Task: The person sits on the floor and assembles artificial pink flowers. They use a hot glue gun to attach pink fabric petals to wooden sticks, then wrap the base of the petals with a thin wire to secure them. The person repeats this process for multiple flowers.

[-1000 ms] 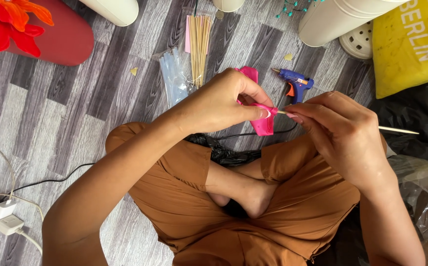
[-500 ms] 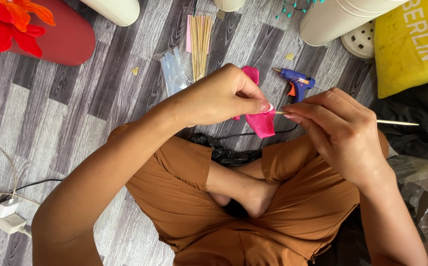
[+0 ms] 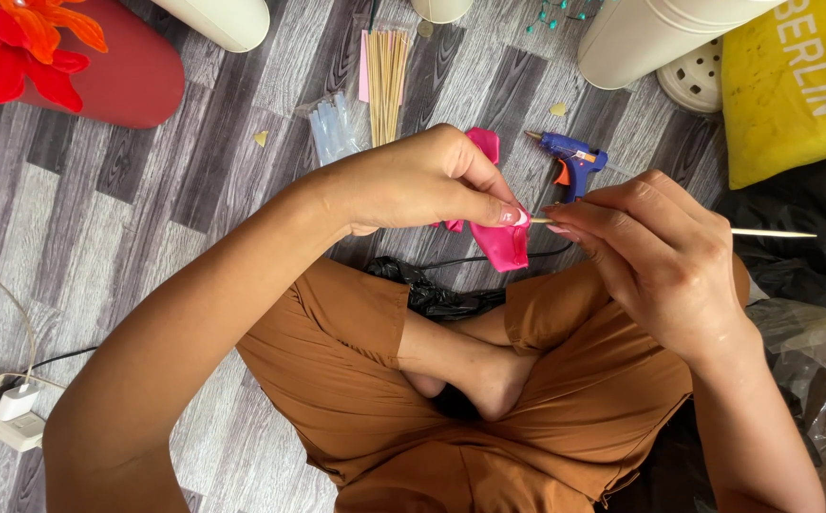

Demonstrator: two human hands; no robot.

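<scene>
Left hand: the left hand point(image 3: 422, 180) was closed, thumb and fingers pinching a pink scrap point(image 3: 500, 245) above the lap.
Right hand: the right hand point(image 3: 655, 252) was closed in a fingertip pinch on a thin stick point(image 3: 774, 233), whose tip met the scrap between the two hands.
Risk: the stick looked likely to slide off or pierce through toward a fingertip, since both grips sat close to its point; the limp scrap could also have slipped from the pinch.
Glue gun: a blue glue gun point(image 3: 572, 160) lay on the floor point(image 3: 147, 237) just beyond the hands, its cord trailing near the knees, where a leg might have snagged it.
Floor stock: a bundle of sticks point(image 3: 387, 76) and clear glue rods point(image 3: 332, 128) lay loose, farther out.
Containers: a red tray point(image 3: 118, 76) held orange and red flowers point(image 3: 23, 43); whether the white tubs point(image 3: 660, 33) at the far edge held anything could not be told.
</scene>
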